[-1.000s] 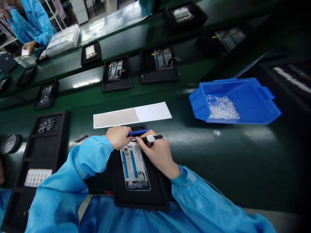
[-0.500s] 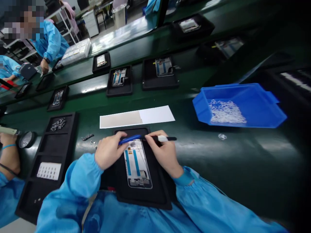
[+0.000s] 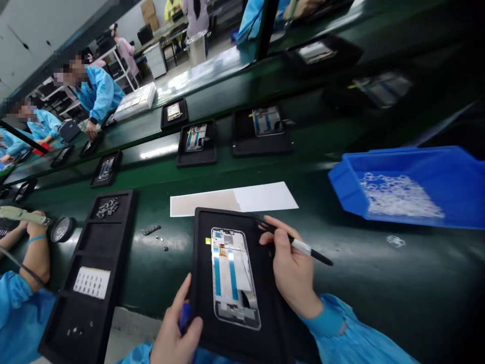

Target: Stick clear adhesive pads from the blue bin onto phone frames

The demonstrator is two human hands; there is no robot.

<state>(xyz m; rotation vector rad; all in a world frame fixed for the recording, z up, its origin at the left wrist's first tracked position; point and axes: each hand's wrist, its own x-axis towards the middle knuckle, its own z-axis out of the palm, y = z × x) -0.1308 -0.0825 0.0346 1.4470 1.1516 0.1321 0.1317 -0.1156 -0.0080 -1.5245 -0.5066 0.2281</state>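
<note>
Phone frame (image 3: 234,275) seated in black tray (image 3: 204,303) on table (image 3: 379,283). Left hand (image 3: 176,331): fingers grip tray's near corner, blue tool (image 3: 185,316) trapped under thumb. Right hand (image 3: 291,268): fingers pinch black stylus (image 3: 303,247), tip clear of frame. Judged: frame work near done.

Left hand (image 3: 176,331) low in view, thumb raised, fingers curled closed, right hand (image 3: 290,270) palm-down, fingertips pinched together, wrist angled inward

Black tray (image 3: 200,283) at worktop's near edge — phone frame (image 3: 233,275) w/ two blue strips flat in its centre. Black stylus (image 3: 302,246), white band, slants off tray's right edge; blue tool (image 3: 185,316) at near-left.
</note>
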